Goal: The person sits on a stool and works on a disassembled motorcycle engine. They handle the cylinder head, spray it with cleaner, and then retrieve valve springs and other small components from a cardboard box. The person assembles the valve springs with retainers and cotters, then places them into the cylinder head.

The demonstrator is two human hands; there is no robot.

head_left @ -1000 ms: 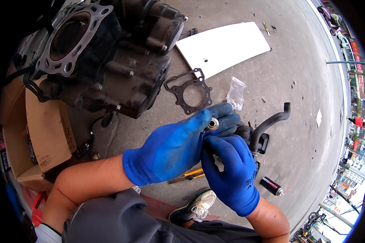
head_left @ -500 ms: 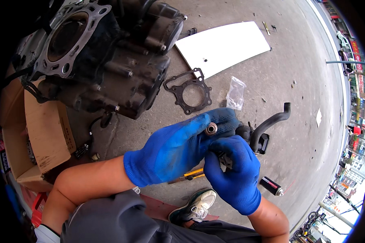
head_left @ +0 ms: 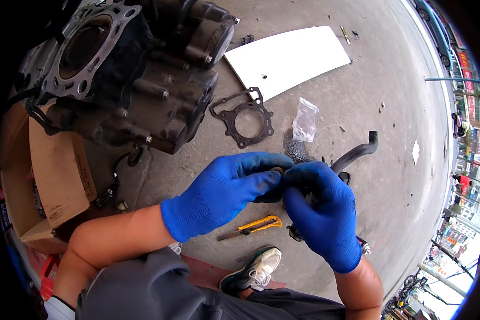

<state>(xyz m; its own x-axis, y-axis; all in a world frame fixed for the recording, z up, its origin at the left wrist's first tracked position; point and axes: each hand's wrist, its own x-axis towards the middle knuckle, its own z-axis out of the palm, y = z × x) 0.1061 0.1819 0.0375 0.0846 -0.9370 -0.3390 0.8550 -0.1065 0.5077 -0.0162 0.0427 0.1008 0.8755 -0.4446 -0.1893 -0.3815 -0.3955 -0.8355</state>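
My left hand (head_left: 224,186), in a blue glove, is closed on a small round metal fitting (head_left: 276,170), mostly hidden by its fingers. My right hand (head_left: 325,213), gloved alike, is curled against it on the right, fingertips meeting the left ones; what it grips is hidden. Behind and below my right hand show a black rubber hose (head_left: 357,152) and part of a dark mechanical assembly (head_left: 296,232). A yellow utility knife (head_left: 264,221) lies on the ground below my hands. A flat black gasket (head_left: 241,140) lies above them.
A dirty engine (head_left: 170,117) fills the upper left, beside an open cardboard box (head_left: 58,181). A white panel (head_left: 288,61) and clear plastic bag (head_left: 305,120) lie on the concrete. A spray can (head_left: 365,246) is mostly hidden by my right hand. Street and vehicles edge the right.
My left hand has turned, fingers folding over the fitting that showed face-up before. My right hand has shifted right and up. The knife is uncovered and the spray can is largely covered.
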